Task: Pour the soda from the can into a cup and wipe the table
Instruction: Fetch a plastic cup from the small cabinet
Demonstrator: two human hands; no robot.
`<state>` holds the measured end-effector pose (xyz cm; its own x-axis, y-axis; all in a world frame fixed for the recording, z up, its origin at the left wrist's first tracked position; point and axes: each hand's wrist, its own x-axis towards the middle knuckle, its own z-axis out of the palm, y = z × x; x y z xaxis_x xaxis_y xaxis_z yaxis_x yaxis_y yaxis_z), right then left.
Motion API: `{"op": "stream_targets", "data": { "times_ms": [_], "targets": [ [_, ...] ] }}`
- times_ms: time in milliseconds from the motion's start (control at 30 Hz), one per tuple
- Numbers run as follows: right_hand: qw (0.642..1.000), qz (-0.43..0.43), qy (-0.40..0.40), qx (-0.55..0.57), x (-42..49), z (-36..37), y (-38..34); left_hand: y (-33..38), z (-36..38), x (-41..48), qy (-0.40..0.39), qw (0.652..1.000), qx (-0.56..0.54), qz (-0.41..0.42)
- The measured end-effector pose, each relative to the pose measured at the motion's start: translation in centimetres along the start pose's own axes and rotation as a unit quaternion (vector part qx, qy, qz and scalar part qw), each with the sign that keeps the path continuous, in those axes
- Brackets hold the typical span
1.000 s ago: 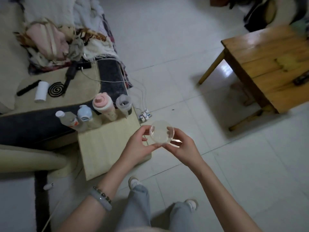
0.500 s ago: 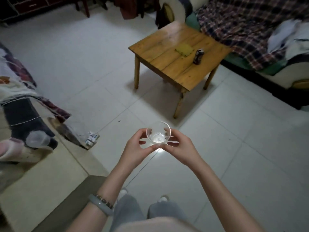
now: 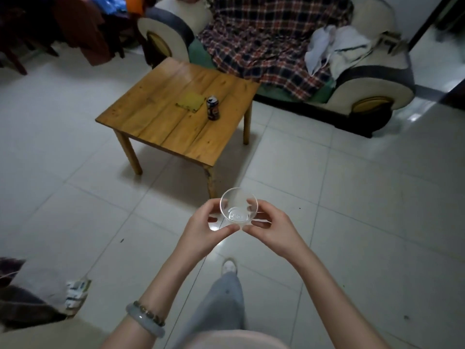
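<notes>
Just one view here, a wide-angle cam on the person's head, tilted forward and down. It looks steeply along both forearms, so the left hand (image 3: 201, 229) and right hand (image 3: 275, 227) sit low in the middle, close to the lens, with the fingers (image 3: 214, 204) curled round a cup (image 3: 238, 208). Straight below the fingers you get a trouser leg (image 3: 224, 306) and a shoe (image 3: 229, 266) on the tiled floor (image 3: 364, 197). Beyond the fingers, well apart from them, the table (image 3: 161, 122) with the can (image 3: 212, 108) is seen from above at an angle. Past that, the sofa (image 3: 372, 84) fills the top edge.
</notes>
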<state>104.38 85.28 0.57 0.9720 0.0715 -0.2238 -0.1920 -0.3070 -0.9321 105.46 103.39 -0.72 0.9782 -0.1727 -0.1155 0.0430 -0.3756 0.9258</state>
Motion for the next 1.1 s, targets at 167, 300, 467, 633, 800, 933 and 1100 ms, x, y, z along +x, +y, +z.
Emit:
{"op": "stream_targets", "data": {
  "times_ms": [167, 300, 467, 633, 800, 933, 1100],
  "targets": [
    [0.999, -0.001, 0.041, 0.016, 7.1, -4.7, -1.6, 2.6, 1.4, 9.4, -0.022, 1.000, -0.016, 0.015],
    [0.997, -0.008, 0.065, 0.036, 12.3, -8.0, -2.9, 4.7, 1.9, 16.2, -0.039, 0.999, -0.015, 0.027],
    [0.996, -0.006, 0.073, 0.042, 18.0, -11.3, -3.2, 6.3, 3.0, 22.7, -0.052, 0.998, -0.014, 0.032],
    [0.998, -0.001, 0.053, 0.043, 24.1, -14.4, -2.7, 6.5, 4.3, 29.0, -0.053, 0.998, -0.016, 0.027],
    [0.999, -0.006, 0.011, 0.033, 32.6, -19.4, -2.6, 7.4, 6.8, 37.4, -0.024, 0.999, -0.012, 0.024],
    [0.999, -0.006, -0.031, 0.021, 40.5, -24.7, -2.9, 9.1, 9.3, 44.8, 0.018, 1.000, -0.011, 0.012],
    [0.996, -0.009, -0.090, -0.009, 49.7, -30.1, -3.6, 11.1, 11.8, 52.9, 0.071, 0.997, -0.020, -0.014]
  ]
}}
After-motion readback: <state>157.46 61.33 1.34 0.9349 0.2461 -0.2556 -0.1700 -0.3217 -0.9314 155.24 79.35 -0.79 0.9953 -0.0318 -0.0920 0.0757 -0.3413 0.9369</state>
